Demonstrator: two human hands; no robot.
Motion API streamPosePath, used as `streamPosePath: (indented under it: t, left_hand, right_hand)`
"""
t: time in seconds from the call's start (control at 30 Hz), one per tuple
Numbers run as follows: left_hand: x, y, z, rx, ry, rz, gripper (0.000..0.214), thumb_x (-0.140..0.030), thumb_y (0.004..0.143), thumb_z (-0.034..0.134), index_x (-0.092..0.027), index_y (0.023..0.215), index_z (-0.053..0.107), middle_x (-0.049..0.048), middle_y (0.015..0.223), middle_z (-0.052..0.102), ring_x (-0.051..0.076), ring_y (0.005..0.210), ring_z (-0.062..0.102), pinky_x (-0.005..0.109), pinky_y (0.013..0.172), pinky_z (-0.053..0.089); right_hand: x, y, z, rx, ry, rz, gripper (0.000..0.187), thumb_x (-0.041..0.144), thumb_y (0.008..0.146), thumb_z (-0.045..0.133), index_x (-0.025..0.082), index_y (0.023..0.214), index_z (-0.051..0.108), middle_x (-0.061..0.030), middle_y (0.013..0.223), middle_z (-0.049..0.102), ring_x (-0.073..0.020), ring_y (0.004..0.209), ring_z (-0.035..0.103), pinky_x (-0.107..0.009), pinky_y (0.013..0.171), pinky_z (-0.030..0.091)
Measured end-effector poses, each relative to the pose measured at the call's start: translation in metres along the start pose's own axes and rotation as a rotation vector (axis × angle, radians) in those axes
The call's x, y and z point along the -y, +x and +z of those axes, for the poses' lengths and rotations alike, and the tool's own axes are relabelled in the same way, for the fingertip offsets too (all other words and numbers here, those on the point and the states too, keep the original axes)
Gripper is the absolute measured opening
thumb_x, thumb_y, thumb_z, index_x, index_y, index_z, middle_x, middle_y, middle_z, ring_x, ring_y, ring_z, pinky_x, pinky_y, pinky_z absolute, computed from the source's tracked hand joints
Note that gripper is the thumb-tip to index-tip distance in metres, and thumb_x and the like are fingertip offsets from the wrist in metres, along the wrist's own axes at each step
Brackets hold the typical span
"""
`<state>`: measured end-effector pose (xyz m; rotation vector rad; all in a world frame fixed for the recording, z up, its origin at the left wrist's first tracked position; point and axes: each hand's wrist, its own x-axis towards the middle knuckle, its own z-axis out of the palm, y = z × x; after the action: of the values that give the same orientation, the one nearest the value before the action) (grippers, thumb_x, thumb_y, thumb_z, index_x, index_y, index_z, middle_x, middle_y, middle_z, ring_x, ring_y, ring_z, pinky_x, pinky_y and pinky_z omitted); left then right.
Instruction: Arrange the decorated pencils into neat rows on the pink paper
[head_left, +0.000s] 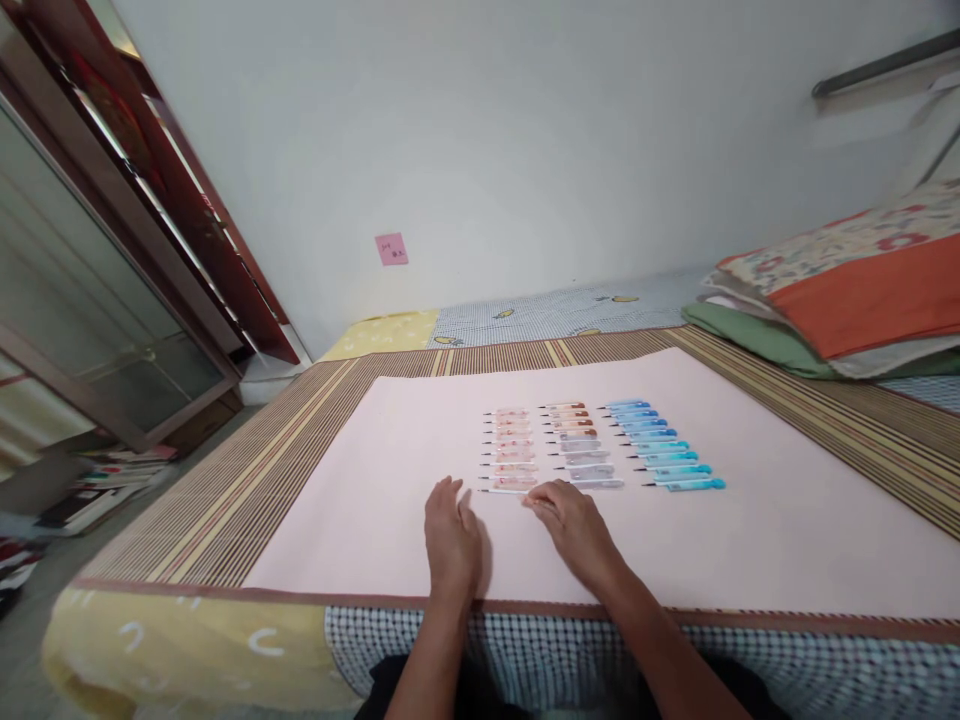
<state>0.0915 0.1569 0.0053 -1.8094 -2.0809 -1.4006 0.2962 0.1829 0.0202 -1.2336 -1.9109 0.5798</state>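
Slim pens lie in three columns on a pale pink sheet, their thin tips to the left. The left column holds pinkish clear pens [512,443], the middle one brown to greyish pens [589,459], the right one blue pens [660,446]. My right hand [574,525] pinches the right end of the nearest pen [502,491] in the left column, which lies flat. Just left of that pen's tip, my left hand [454,535] rests on the sheet, thumb apart from the fingers and nothing in it.
The pink sheet [360,500] covers much of a striped mat [247,470] on a bed. Folded bedding [862,280] is piled at the right. A pink note [391,249] sticks to the wall behind. Books [105,480] lie low at the left, by a glass-panelled door [97,270].
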Motion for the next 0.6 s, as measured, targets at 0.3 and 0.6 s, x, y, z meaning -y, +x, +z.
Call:
streamPosePath:
  t: [0.3,0.6]
  left_hand:
    - [0.003,-0.001,0.001,-0.042,-0.103,-0.036,0.031,-0.015,0.091,0.046,-0.015,0.113,0.067,0.0157,0.118,0.07,0.03,0.119,0.063,0.055,0.108,0.052]
    - [-0.009,0.003,-0.003,0.024,-0.12,0.045,0.03,-0.013,0.094,0.045,-0.017,0.103,0.073,0.0129,0.109,0.072,0.028,0.111,0.065,0.052,0.101,0.055]
  right_hand:
    - [0.018,0.021,0.024,0.111,-0.432,-0.068,0.015,0.014,0.096,0.06,0.023,0.092,0.072,-0.0062,0.099,0.071,-0.0238,0.095,0.061,-0.035,0.08,0.037]
    - [0.005,0.016,0.012,0.006,-0.313,-0.056,0.011,0.012,0.089,0.065,0.022,0.092,0.067,-0.0055,0.097,0.071,-0.025,0.096,0.062,-0.036,0.084,0.04]
